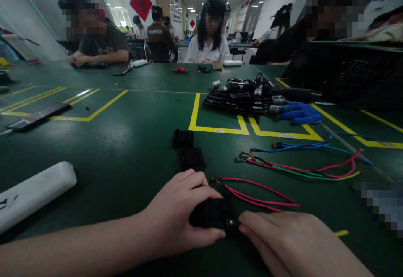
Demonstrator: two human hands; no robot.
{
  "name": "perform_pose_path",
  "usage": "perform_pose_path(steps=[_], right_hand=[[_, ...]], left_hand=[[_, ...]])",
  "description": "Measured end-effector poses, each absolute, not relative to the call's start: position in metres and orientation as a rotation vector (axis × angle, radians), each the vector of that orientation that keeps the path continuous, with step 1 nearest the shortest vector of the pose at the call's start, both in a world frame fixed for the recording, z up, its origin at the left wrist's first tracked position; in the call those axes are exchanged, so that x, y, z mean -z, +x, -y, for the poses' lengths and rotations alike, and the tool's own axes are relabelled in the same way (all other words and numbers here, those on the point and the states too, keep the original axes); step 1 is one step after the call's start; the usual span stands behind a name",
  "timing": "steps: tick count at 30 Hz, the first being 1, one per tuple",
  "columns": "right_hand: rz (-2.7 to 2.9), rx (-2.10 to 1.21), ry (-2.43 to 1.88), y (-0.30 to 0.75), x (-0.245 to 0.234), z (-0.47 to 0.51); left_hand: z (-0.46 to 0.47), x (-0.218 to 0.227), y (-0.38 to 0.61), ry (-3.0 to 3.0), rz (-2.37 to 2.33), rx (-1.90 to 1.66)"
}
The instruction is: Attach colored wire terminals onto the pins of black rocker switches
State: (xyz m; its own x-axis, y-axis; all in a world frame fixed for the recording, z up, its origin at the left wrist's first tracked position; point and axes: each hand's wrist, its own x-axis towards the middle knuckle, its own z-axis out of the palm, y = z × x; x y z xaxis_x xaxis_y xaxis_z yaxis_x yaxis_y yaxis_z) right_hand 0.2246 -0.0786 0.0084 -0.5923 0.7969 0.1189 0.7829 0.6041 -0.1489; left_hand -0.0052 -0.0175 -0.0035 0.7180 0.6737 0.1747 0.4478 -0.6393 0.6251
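My left hand (184,214) is wrapped around a small black plastic housing (214,212), thumb along the near side and fingers along the far side. At its right end a small bright metal piece (230,222) shows. My right hand (283,235) is closed, its fingertips pressed together at that end; what they pinch, if anything, is hidden. Just beyond my left hand lie two more black plastic pieces, a nearer one (192,158) and a farther one (183,139). Red wires (261,201) with brass-coloured terminals lie right behind the housing.
Blue wires (302,146) and a red and green bundle (302,170) lie to the right. Behind them sit a black tray (233,103) with cables and a blue glove (300,112). A white case (37,195) and a phone (39,115) are left. Several people sit around.
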Motion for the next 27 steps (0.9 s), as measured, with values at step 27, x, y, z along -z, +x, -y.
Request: perform_pose_path(steps=[27], right_hand=[[2.448, -0.343, -1.452, 0.2249, -0.0133, 0.0774]], left_hand=[[0.0169, 0.0035, -0.0040, 2.343, -0.865, -0.517]])
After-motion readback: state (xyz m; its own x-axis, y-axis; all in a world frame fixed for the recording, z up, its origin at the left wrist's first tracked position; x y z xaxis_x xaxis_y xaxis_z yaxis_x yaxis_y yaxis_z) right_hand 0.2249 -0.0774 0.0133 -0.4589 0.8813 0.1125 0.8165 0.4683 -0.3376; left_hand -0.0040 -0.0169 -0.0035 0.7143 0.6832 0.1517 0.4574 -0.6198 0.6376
